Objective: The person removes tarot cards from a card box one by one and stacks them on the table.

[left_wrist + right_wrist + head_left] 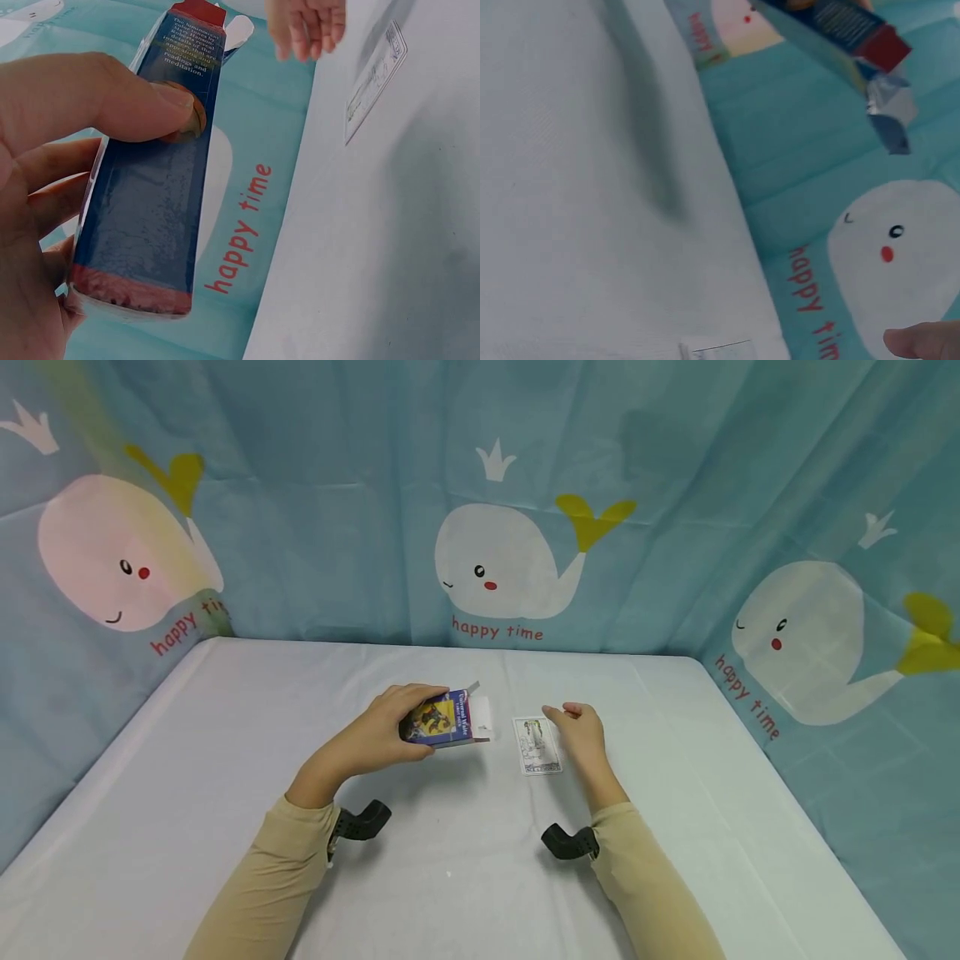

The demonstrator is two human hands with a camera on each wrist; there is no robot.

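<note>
Nearest the head camera, the lower edge is crossed by two sleeves, both tan: the left sleeve (262, 877) and the right sleeve (656, 885). At the far left, a pinkish whale (112, 552) is printed on the blue-green curtain (322, 568), by which the white-covered table (450, 885) is backed. A black wrist mount (363, 821) is worn at the left cuff. Above it, a Universal Waite tarot box (435, 717) is gripped by the left hand (367, 735) and raised over the table, left of centre. In the left wrist view the thumb (142, 105) is seen laid across the narrow dark blue side, over a round picture, while the fingers are curved around behind. The box's end is turned to the right, and a white flap (482, 717) is left folded out there. Behind, a middle whale (502, 564) is shown above red "happy time" lettering (497, 628). Right of the box, well apart from it, a line-drawn card (537, 746) is laid face up on the table. Just beside it the right hand (581, 735) is held, nothing grasped, its fingers loosely extended; in the left wrist view it is seen apart from the card. A second wrist mount (570, 842) is worn below. At the far right, a pale whale (806, 643) is printed on the curtain.
</note>
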